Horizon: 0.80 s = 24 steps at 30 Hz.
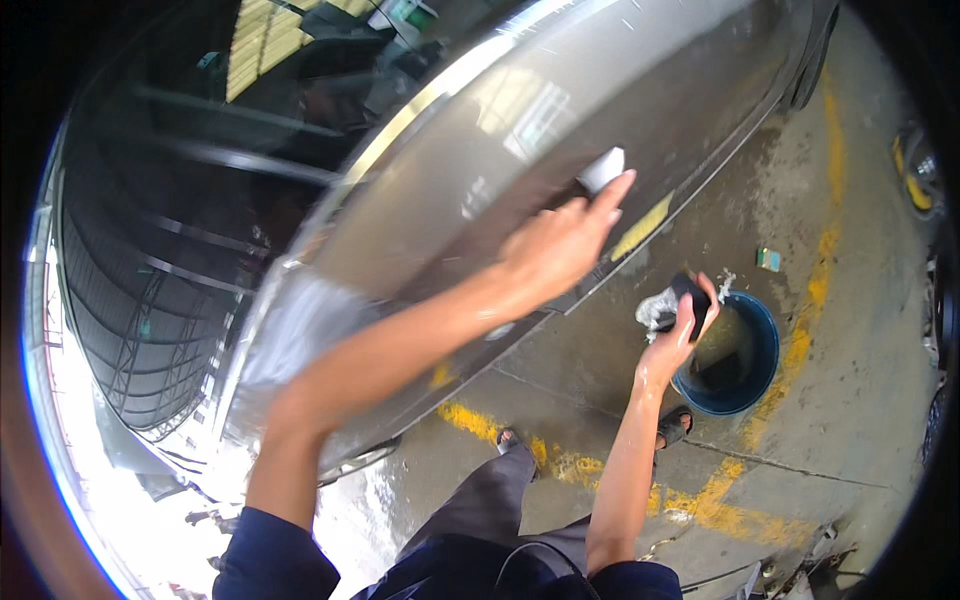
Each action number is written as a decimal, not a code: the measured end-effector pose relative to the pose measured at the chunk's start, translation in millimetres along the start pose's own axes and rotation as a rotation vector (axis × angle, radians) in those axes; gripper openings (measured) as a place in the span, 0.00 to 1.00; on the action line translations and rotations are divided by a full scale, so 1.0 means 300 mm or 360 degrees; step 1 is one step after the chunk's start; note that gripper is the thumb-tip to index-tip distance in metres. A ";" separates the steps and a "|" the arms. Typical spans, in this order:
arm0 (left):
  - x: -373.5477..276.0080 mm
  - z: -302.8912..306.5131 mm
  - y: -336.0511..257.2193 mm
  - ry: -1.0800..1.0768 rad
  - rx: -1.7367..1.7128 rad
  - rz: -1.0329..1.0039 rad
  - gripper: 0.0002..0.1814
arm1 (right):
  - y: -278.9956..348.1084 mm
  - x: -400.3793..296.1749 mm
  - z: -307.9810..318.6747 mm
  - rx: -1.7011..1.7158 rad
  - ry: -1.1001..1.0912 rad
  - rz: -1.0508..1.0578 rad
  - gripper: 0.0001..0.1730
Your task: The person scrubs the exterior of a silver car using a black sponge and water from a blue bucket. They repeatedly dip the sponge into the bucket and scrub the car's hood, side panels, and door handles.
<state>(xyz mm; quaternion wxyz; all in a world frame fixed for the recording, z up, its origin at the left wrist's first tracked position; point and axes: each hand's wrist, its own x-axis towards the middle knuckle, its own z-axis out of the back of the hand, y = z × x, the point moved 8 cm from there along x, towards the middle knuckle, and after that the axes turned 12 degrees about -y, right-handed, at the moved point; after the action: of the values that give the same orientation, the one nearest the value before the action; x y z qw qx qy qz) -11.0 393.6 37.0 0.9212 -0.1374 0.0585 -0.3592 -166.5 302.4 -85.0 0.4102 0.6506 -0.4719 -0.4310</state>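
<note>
My left hand (559, 244) reaches over the side panel of a glossy brown-grey car (480, 202), fingers at its surface. A pale, flat piece (604, 169), maybe sandpaper or a pad, shows under the fingers; motion blur hides its detail. To the right, my right hand (679, 337) grips a black block or sponge (688, 300). Wet white material, foam or cloth (657, 309), shows at the block's left side. Both forearms look wet. Just behind the right hand, a blue bucket (776, 352) of cloudy water stands on the floor.
A small green-and-tan box (769, 259) lies on the wet concrete floor (840, 390). Worn yellow lines (806, 337) cross the floor near my sandalled feet (517, 442). At the far right is a yellow and dark object (911, 176). Clutter (802, 577) lies at lower right.
</note>
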 end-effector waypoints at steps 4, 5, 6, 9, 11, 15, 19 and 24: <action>-0.300 0.394 -0.056 -0.0613 0.0206 -0.0896 0.27 | 0.435 -0.239 -0.424 -0.0113 0.0294 0.0717 0.21; -0.328 0.534 -0.028 -0.0663 0.0324 -0.0946 0.25 | 0.524 -0.262 -0.513 -0.0341 0.0321 0.0822 0.22; -0.356 0.692 -0.016 -0.1013 0.0485 -0.1191 0.22 | 0.566 -0.257 -0.580 -0.0583 0.0289 0.0946 0.25; -0.363 0.989 0.160 -0.1125 0.0981 -0.1180 0.24 | 0.469 -0.507 -0.667 -0.0883 0.0254 0.1062 0.36; -0.430 1.065 0.267 -0.0926 0.1244 -0.1269 0.30 | 0.365 -0.815 -0.643 -0.0863 0.0482 0.0977 0.37; -0.407 1.063 0.294 -0.0778 0.1320 -0.1394 0.33 | 0.416 -0.683 -0.703 -0.0881 0.0525 0.1089 0.37; -0.371 1.041 0.260 -0.0795 0.1414 -0.1356 0.36 | 0.513 -0.185 -0.829 -0.0868 0.0323 0.0923 0.39; -0.361 1.009 0.294 -0.0713 0.1417 -0.1303 0.37 | 0.388 -0.750 -0.700 -0.0888 0.0472 0.0933 0.37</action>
<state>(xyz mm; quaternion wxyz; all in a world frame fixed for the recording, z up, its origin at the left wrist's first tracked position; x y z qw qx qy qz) 28.7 593.2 301.2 0.6684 0.1751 -0.3472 -0.6341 -38.8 521.5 124.8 0.7389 0.4082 -0.4380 -0.3090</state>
